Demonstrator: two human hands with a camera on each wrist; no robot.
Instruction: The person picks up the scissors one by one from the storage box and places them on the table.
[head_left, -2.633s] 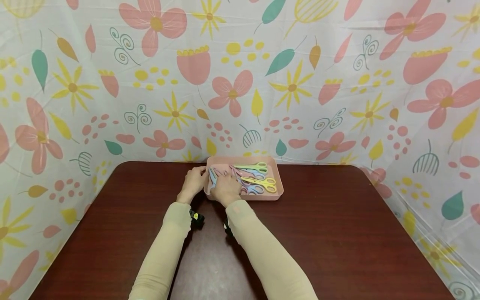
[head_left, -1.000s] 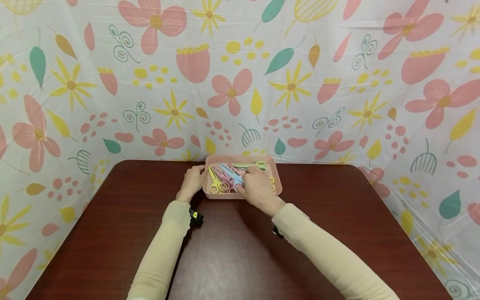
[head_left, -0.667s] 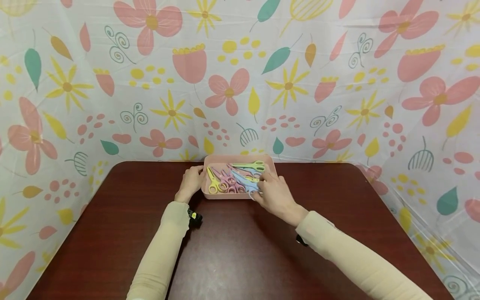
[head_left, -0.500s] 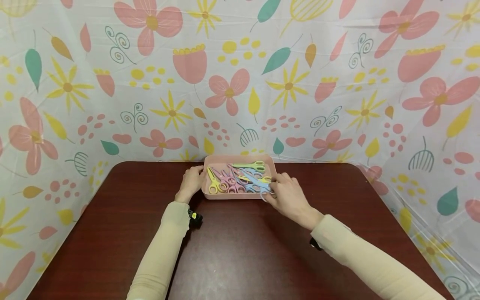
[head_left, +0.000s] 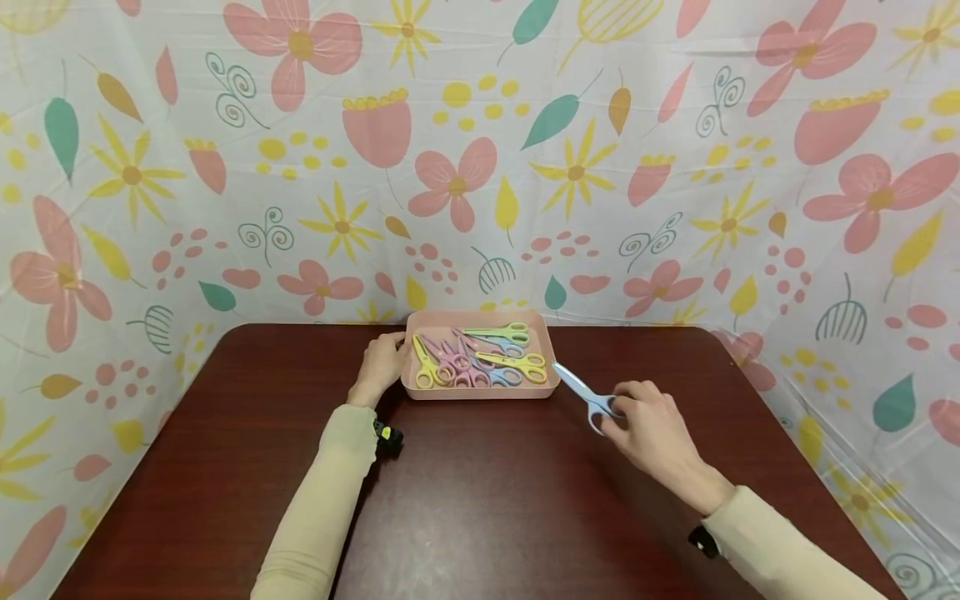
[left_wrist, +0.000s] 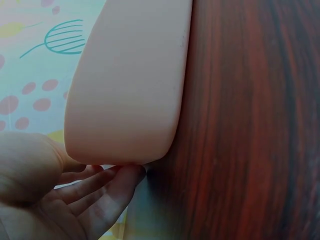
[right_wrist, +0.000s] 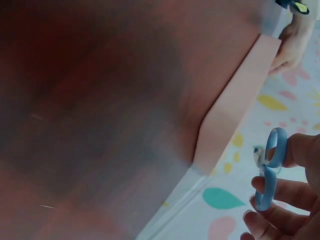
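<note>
My left hand (head_left: 379,367) holds the left end of a shallow pink tray (head_left: 480,395); in the left wrist view its fingertips (left_wrist: 137,172) press against the tray's outer end wall. To the right of the tray, my right hand (head_left: 654,429) holds a pair of light blue scissors (head_left: 579,385) by the handle loops. Their blades point up and left toward the tray's right side. In the right wrist view the thumb is at one blue loop (right_wrist: 276,146) and a finger at the other, while the blades are mostly hidden behind the handles.
Inside the tray lie several more scissors: a green pair (head_left: 510,332), yellow scissors (head_left: 517,363) at right, another yellow pair (head_left: 429,367) at left, plus pink and blue ones. The dark red-brown table (head_left: 480,500) meets a flower-patterned curtain (head_left: 637,125) behind.
My right hand has gone from the tray's left part to its right, picked up the light blue scissors and carried them out past the right edge. My left hand stays at the tray's end.
</note>
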